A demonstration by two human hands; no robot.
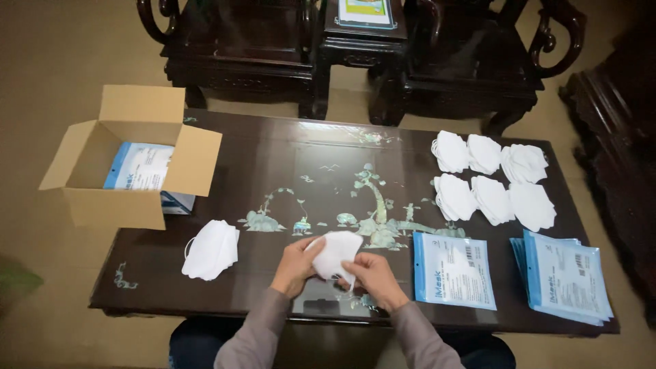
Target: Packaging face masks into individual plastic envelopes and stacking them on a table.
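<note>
Nearest the camera, the left hand (295,265) and the right hand (372,277) hold a small stack of folded white face masks (335,253) just above the near edge of the dark inlaid table (273,154), the fingers of both hands closed on the stack from either side. The masks look light, soft and easily creased, likely to fan apart unless pinched across the fold; the thin ear loops could snag, so the flat body seems the safer place to grip. Left of the hands another pile of white masks (210,249) lies flat on the table; to the right lie a blue-and-white flat pouch (453,270) and, nearer the right edge, a stack of the same pouches (564,277). Bare tabletop between these gives the hands room, though they work close to the near rim. Farther off, six mask piles (490,179) sit in two rows at the right, an open cardboard box (130,160) overhangs the left corner, and dark carved wooden chairs (239,48) stand behind.
</note>
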